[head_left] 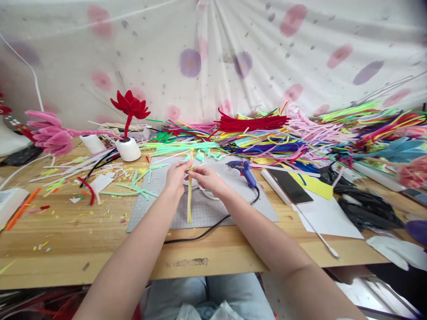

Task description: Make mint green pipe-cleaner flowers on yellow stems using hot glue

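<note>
Both hands meet above the grey cutting mat (pixel 150 213). My left hand (pixel 178 178) is closed, pinching a narrow bundle of yellow and white pipe cleaners (pixel 189 202) near its upper part. From the other side my right hand (pixel 207 178) pinches the same bundle, fingertips close to the left ones. The bundle hangs nearly straight down, its yellow top showing above the fingers. Just behind the hands lie small mint-green shaped pieces (pixel 200 155). A white ring-like item (pixel 211 194) is partly covered by my right hand. A purple glue gun (pixel 246 172) rests right of the hands.
Mint pipe cleaners (pixel 133 190) and scraps lie left. A red flower (pixel 130 109) stands in a white pot (pixel 128 150); a pink flower (pixel 55 133) leans beside it. Piled pipe cleaners (pixel 253 123) line the back. A phone (pixel 290 186) lies right; a black cable (pixel 200 238) crosses in front.
</note>
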### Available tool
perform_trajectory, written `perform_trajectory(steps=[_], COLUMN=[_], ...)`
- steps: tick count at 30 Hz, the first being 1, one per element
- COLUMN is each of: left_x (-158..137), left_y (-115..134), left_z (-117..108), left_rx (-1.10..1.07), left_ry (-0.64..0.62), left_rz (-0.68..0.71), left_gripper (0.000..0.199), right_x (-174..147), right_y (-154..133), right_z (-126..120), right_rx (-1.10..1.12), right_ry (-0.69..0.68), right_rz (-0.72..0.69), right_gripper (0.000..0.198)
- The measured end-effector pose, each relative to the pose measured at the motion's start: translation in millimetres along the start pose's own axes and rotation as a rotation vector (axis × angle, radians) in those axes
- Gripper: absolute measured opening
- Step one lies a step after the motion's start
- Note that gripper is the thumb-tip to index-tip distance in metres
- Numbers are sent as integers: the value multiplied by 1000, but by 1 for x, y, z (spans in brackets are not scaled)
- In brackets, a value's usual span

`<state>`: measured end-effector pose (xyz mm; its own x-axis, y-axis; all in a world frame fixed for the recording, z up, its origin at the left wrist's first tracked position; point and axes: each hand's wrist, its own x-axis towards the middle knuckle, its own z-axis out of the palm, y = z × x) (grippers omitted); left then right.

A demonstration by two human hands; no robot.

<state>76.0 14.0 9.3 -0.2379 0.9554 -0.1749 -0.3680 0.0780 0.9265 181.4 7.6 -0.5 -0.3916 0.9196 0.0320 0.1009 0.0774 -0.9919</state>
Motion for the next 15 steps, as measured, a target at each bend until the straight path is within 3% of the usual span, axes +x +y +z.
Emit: perform_trajectory(steps=[3, 8, 11, 15], left_x=[8, 42, 52, 48], left_y=[-2, -3, -16, -29], left_z=[-5, -48, -66, -66], left_rx=[87, 626, 951, 1133], left_ry=[-46, 93, 93, 72], left_rz=[66, 383, 357, 392], left_gripper=[16, 13, 22, 27], right_x=[10, 12, 15, 16], right_y=[6, 26, 37, 43], right_z=[6, -7, -12, -12], right_rx=[119, 204, 234, 260], right_ry=[61, 169, 179, 165], right_rz=[35, 99, 136, 134], right_gripper=[34, 27, 26, 28])
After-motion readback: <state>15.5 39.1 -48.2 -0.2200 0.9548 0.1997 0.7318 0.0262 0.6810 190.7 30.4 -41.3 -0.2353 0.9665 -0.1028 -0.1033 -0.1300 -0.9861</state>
